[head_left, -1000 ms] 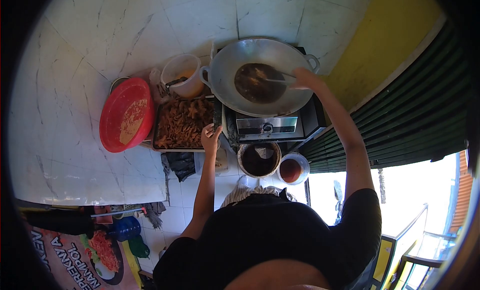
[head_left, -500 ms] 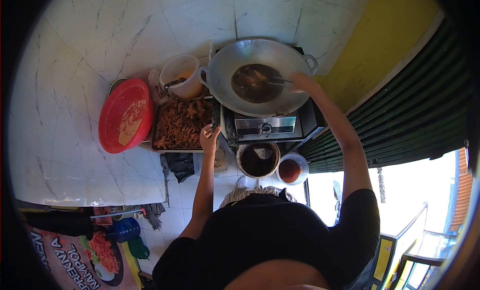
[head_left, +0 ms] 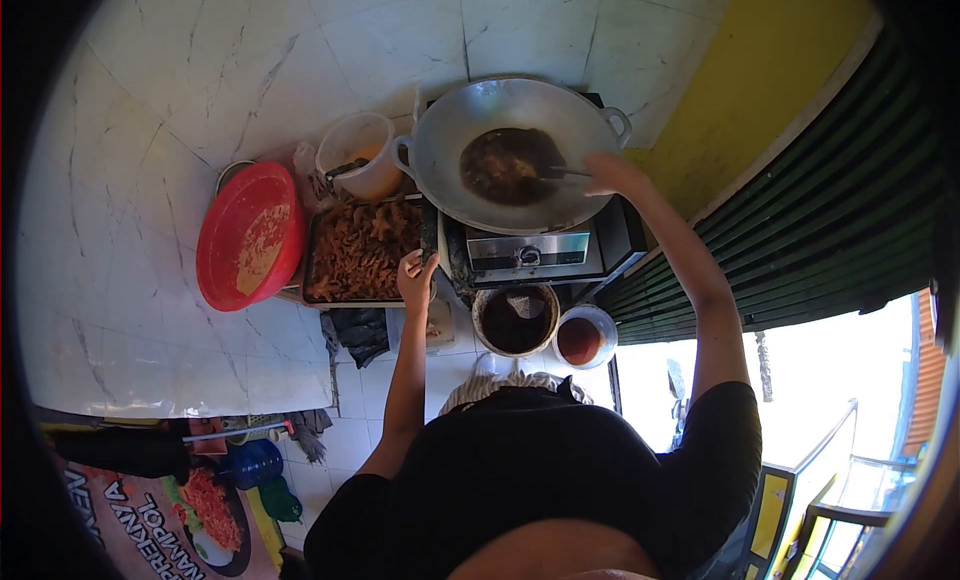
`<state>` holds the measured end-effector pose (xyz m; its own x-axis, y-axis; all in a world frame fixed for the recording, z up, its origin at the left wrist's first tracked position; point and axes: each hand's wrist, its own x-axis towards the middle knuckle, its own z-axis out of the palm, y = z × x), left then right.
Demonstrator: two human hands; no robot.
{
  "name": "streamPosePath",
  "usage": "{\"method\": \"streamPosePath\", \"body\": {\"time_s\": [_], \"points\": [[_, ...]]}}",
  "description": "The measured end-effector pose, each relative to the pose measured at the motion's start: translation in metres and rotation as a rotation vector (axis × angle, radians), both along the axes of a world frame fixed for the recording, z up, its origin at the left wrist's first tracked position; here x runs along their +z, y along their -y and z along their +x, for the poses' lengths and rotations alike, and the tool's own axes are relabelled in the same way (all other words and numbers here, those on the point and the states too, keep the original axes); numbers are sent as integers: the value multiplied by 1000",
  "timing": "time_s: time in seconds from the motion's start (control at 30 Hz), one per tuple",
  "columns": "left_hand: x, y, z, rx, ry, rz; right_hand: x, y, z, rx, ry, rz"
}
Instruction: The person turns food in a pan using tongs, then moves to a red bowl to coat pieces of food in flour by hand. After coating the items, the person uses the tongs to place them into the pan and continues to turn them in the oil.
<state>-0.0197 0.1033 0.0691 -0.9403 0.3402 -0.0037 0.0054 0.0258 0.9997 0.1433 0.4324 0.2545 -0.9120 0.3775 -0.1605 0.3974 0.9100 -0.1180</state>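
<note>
A large metal wok [head_left: 440, 150] sits on a steel stove [head_left: 540, 250], with dark oil and browned food in its middle. My right hand [head_left: 613, 174] is closed on the handle of a metal utensil [head_left: 568, 171] at the wok's right side; the utensil's tip dips into the oil. My left hand [head_left: 417, 277] rests at the right edge of a tray [head_left: 365, 304] heaped with brown fried pieces [head_left: 365, 250]. The fingers of this hand are bent near the dark edge, and whether they grip it is hard to tell.
A red basin [head_left: 215, 235] with batter stands left of the tray, and a white bucket [head_left: 362, 140] behind it. Below the stove are a dark pot [head_left: 515, 325] and a small bucket [head_left: 582, 340]. A green corrugated shutter [head_left: 800, 220] is at the right.
My right hand has shifted slightly, and the utensil now lies more level in the oil. My left hand stays by the tray edge.
</note>
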Motion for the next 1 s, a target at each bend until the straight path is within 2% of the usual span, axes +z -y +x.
{"method": "streamPosePath", "body": {"time_s": [0.1, 0.27, 0.37, 0.47, 0.67, 0.77, 0.87, 1.0], "points": [[1, 0, 0, 1, -2, 10, 6, -1, 1, -6, 14, 32], [4, -1, 2, -2, -4, 24, 10, 2, 0, -12, -135, -10], [0, 0, 0, -1, 12, 37, 16, 11, -9, 12, -28, -113], [-7, -1, -3, -14, 10, 52, -12, 5, -23, 108, -28, -103], [7, 0, 3, -2, -6, 13, -34, 10, -36, 23, -34, -88], [4, 0, 0, -17, 9, 29, -22, 15, -31, 60, 3, -142], [-2, 0, -1, -15, -28, 25, -23, 11, -25, 59, -27, -71], [-4, -1, -1, -1, -10, 47, -21, 12, -17, 52, -9, -99]]}}
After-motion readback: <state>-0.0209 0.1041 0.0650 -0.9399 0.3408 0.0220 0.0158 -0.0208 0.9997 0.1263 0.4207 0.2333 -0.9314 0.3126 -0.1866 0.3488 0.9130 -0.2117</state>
